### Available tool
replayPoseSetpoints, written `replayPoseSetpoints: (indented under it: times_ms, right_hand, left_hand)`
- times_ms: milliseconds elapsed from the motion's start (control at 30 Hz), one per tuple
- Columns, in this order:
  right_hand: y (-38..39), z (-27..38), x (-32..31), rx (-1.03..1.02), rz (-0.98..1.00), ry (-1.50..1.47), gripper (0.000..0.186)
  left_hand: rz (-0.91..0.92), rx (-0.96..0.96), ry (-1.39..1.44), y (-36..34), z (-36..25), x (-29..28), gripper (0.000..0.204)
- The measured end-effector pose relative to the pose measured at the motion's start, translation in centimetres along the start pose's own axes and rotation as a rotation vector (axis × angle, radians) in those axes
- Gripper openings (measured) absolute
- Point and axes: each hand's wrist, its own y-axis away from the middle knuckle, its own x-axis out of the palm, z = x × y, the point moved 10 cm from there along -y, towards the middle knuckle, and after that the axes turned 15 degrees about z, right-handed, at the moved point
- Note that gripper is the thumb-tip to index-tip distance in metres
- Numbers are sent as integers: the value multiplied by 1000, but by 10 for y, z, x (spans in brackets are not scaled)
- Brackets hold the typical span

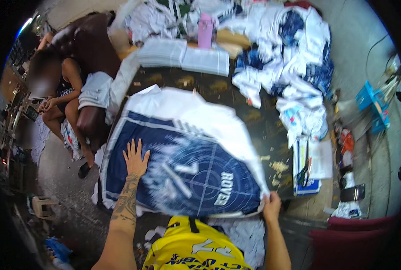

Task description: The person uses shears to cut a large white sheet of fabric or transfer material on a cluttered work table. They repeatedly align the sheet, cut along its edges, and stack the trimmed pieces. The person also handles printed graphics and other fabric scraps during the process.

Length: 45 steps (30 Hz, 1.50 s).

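Observation:
A large navy and white printed fabric panel (164, 148) with a circular target pattern and lettering lies spread over the near part of a dark table. Its far border is plain white. My left hand (136, 158) rests flat on the navy left part, fingers spread. At the panel's near right corner, my right hand (271, 206) pinches the edge between thumb and fingers. The near edge of the panel sits at the table's front, just before my yellow shirt (196, 247).
Stacked white sheets (162, 51), a pink bottle (205, 30) and a heap of white and navy fabric (295, 58) lie at the back. Scissors (304, 173) rest on a box at right. A blue basket (373, 107) stands farther right. Another person (61, 85) sits at left.

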Motion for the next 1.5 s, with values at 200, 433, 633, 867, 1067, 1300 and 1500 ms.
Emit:
replayPoseSetpoints:
  times_ms: [200,433,633,867,1067,1300,1500]
  right_hand:
    - [-67,29,36,-337,-97,540,59]
    - [-266,82,27,-46,-258,731,55]
    - [-468,171,31,-58,-153,494,95]
    - [-544,347,-81,-606,-134,-136,87]
    - [-371,152,82,-5,232,884,89]
    - [-488,209,85,-331,77,857,83]
    - [-283,230,20,-663,-144,683,31]
  left_hand:
    - [-254,252,1,-1,-45,-11,71]
    - [-194,199,-160,-154,-71,-29,73]
    - [-190,164,-101,-208,-38,-49,73]
    - [-119,126,-146,-216,-48,-55,78]
    - [-115,160,-130,-222,-21,-39,77]
    - [-180,302,-161,-363,-84,-116,71]
    - [-469,406,87,-205,-68,-134,23]
